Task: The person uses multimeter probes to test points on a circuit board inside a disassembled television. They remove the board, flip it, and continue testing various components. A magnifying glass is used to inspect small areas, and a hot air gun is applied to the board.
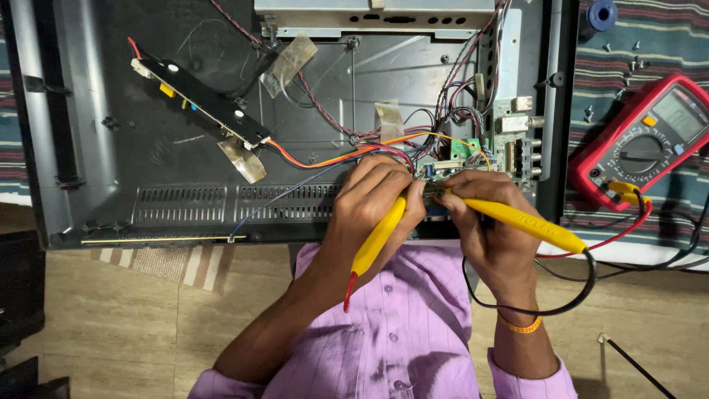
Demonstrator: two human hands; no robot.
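Yellow probes pinched in left hand and right hand, tips on circuit board at centre frame: probing step. Next reading requires steady tip contact.

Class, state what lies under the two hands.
Under the left hand and right hand sits a green circuit board; the yellow probes' tips are covered.

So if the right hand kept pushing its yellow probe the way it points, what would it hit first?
Probably the green circuit board: the right hand aims its yellow probe up-left at it, towards the left hand. Depth is unclear.
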